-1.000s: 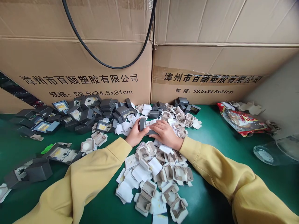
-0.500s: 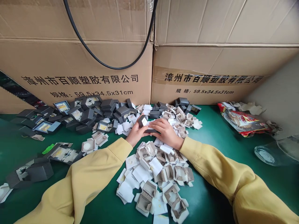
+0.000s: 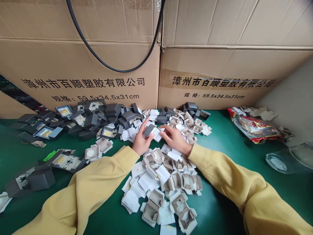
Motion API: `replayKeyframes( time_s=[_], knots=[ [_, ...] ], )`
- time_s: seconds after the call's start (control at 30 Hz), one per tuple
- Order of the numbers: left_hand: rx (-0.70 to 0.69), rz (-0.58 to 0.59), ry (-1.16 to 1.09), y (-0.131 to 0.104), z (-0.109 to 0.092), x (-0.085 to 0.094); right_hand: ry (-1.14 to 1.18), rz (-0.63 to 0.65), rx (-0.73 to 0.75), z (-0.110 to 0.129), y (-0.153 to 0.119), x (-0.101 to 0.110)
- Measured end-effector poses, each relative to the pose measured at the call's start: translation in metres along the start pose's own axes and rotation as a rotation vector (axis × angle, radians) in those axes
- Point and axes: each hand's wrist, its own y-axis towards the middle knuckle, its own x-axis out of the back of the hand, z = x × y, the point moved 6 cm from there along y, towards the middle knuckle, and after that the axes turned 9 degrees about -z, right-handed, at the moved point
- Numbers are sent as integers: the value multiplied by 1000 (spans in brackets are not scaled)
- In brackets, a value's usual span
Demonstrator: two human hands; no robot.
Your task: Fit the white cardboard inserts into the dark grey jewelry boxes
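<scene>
Between thumb and fingers, my left hand (image 3: 141, 141) grips a small dark grey box (image 3: 148, 130), held above the heap at the middle. A white card insert (image 3: 156, 133) shows on the box's right side, partly covered by my left thumb. My right hand (image 3: 174, 139) has its thumb and forefinger closed at the right edge of that insert. Below both hands spreads a heap of unfolded white and grey card inserts (image 3: 151, 210). Behind and to the left lies a pile of dark grey boxes (image 3: 91, 120), several of them open.
Large cardboard cartons (image 3: 97, 65) wall off the back of the green table (image 3: 220, 156). A black cable (image 3: 124, 70) hangs in front of them. On the right lie a red snack bag (image 3: 256, 127) and a clear glass jar (image 3: 281, 160). More open boxes (image 3: 40, 179) sit at left.
The box has turned between my hands, and its white insert now shows. My right hand has drawn slightly back to the right, from over the box to the insert's edge.
</scene>
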Motion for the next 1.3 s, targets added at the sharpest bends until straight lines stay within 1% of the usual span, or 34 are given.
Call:
replayKeyframes(
  time_s=[0.03,0.1,0.23,0.33,0.43,0.57,0.63,0.73,0.8,0.87,0.93,1.0,1.13,1.3],
  knots=[
    [-54,11,35,-1,-3,0,7,8,-20,-1,0,0],
    [-113,40,89,-2,-8,-2,15,9,-39,-2,0,0],
    [-149,99,142,-4,-14,-6,61,19,-99,-4,-1,0],
    [-152,117,167,-4,-13,-7,92,10,-97,-4,0,1],
    [-90,79,197,-1,-7,-6,97,-25,-85,-5,0,4],
    [119,86,133,0,7,-7,95,-49,-91,-7,0,5],
    [161,82,110,0,8,-7,89,-43,-105,-6,0,5],
    [139,57,113,1,3,-4,78,-16,-123,-5,0,3],
    [114,84,122,0,1,-5,80,8,-107,-3,0,2],
    [96,135,134,-2,1,-8,85,26,-77,-2,1,1],
    [106,175,127,-4,4,-12,94,45,-60,-4,1,-1],
    [131,170,99,-4,8,-13,105,61,-57,-6,1,-2],
    [144,168,78,-2,10,-12,87,33,-54,-7,2,-1],
    [173,268,61,-2,9,-15,85,-14,-105,-11,2,0]
  ],
)
